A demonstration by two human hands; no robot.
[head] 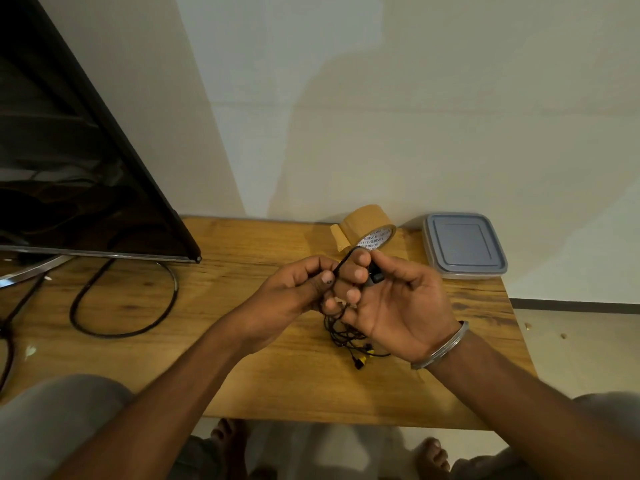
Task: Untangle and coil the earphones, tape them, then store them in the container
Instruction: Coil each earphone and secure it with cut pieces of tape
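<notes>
The left hand [304,285] is pinching the black cord of the earphones [343,333], while the right hand [398,306] is gripping a small black piece on it. The tangle is trailing onto the wooden table [259,375]. Behind are sitting the brown tape roll [363,227] (core printed "WONDER") and the lidded container [465,244].

The left hand [298,285] and right hand [398,299] meet, fingers curled, both pinching the earphones [343,332].

One wide-angle head cam, fwd & down, close over table [263,382], wall [415,116] at back
</notes>
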